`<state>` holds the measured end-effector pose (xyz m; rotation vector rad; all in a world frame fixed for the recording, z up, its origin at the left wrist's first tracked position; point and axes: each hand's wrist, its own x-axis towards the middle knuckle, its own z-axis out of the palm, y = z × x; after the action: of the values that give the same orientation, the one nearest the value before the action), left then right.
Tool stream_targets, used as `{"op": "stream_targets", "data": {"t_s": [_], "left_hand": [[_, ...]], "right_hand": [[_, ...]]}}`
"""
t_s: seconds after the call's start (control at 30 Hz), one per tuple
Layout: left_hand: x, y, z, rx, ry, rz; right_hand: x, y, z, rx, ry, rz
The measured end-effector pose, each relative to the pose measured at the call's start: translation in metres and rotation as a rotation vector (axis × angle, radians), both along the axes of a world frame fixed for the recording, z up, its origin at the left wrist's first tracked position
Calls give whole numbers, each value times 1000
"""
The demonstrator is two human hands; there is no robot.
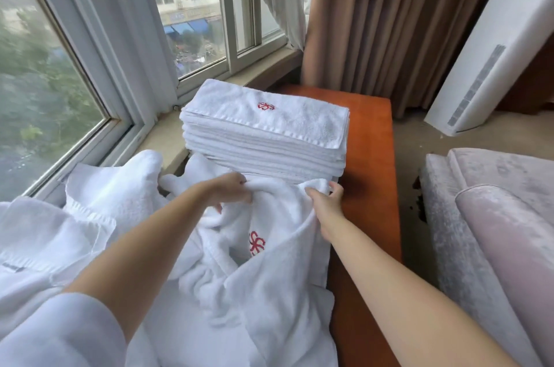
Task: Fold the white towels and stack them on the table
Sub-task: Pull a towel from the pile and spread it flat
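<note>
Both hands are pinching the far edge of a loose white towel (269, 246), left hand (230, 191) and right hand (328, 200) spaced apart, fingers (335, 186) clenched on the hem, probably to pull it flat before folding. Just past the fingers sits the folded stack (265, 129) on the orange desk (371, 156), so it's a short lift. More unfolded towels (99, 186) are piled left of the left hand.
</note>
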<state>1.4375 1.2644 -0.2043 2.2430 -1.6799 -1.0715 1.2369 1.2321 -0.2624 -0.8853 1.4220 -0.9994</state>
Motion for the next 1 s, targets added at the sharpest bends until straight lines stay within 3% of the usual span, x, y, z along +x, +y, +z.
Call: {"op": "stream_targets", "data": {"t_s": [0.07, 0.17, 0.23, 0.3, 0.37, 0.5, 0.6, 0.7, 0.83, 0.9, 1.0], "left_hand": [[-4, -8, 12, -76, 267, 114], [-21, -21, 26, -312, 615, 346], [-27, -27, 33, -431, 740, 466], [-25, -28, 35, -436, 814, 495], [-19, -29, 34, -363, 879, 461], [-4, -29, 19, -199, 767, 369], [-3, -22, 2, 53, 622, 212], [-24, -16, -13, 164, 568, 128], [-66, -17, -30, 81, 429, 272], [-88, -19, -33, -8, 469, 386], [-127, -21, -30, -131, 663, 521]], "right_hand": [[3, 3, 1, -64, 114, 170], [9, 10, 12, 117, -156, 449], [10, 11, 15, 202, -248, 578], [15, 11, 15, 201, -248, 621], [14, 10, 15, 190, -300, 504], [-7, 4, 4, 247, -495, 350], [-31, 2, -1, 231, -518, 336], [-56, -1, -4, 242, -465, 369], [-101, -9, -11, 352, -70, 460], [-129, -16, -18, 328, 94, 365], [-168, -23, -23, 186, -36, 62]]}}
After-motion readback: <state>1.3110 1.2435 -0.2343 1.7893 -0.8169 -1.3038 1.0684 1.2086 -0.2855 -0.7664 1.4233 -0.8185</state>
